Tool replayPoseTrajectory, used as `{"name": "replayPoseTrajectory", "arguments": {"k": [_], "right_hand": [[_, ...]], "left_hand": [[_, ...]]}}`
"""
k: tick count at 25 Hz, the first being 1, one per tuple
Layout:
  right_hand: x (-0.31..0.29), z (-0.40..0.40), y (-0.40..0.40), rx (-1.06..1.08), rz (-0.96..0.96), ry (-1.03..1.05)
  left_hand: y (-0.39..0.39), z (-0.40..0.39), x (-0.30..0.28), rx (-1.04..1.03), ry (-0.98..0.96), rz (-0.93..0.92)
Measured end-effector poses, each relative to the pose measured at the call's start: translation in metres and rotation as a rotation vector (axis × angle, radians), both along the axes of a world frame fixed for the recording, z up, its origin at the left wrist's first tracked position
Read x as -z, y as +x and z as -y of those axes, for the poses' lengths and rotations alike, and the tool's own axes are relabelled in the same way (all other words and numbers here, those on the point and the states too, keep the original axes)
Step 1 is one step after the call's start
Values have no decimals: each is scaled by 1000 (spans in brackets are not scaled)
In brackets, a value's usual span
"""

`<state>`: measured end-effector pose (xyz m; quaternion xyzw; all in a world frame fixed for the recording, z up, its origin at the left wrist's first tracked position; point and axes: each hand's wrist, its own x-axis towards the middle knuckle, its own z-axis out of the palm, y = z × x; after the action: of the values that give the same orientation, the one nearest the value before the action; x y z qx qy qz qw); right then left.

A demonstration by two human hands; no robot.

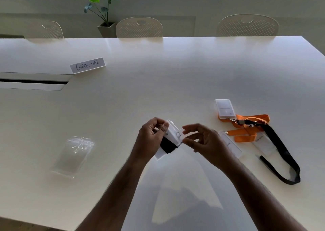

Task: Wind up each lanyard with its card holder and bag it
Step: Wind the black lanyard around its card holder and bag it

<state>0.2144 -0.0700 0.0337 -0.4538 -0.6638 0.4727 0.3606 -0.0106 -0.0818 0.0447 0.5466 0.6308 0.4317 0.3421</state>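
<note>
My left hand [152, 137] grips a clear card holder [173, 134] with a black lanyard [168, 146] wound round its lower half, held just above the white table [158, 76]. My right hand [202, 139] pinches the holder's right edge between thumb and fingertip. An empty clear zip bag [73, 156] lies flat to the left. To the right lie another card holder [225, 109], orange lanyards [249, 128], a loose black lanyard [281, 153], and two more card holders [232, 146], [263, 143] partly under the straps.
A folded paper sign reading CHECK-IN [87, 65] stands at the far left, beside a cable slot [33, 81] in the table. Three white chairs [139, 27] and a potted plant [105, 19] stand behind the far edge.
</note>
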Motion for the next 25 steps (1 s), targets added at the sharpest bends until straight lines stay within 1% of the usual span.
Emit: {"name": "replayPoseTrajectory", "arguments": {"k": [2,6,9,13,19,23,25], "right_hand": [[-1,1,0,-33,36,57],[-2,-1,-2,4,49,138],[-2,-2,-2,18,30,142],[-9,-2,1,3,33,112],[-23,-1,6,12,150,151],[-13,-2,4,90,138,251],[-3,-5,4,116,147,228]], "left_hand": [[-2,0,3,-8,-19,30],[0,1,9,-13,-32,48],[0,2,12,-5,-27,74],[0,4,12,74,-23,84],[-1,4,8,101,40,57],[4,2,12,110,69,94],[6,0,14,111,75,98]]}}
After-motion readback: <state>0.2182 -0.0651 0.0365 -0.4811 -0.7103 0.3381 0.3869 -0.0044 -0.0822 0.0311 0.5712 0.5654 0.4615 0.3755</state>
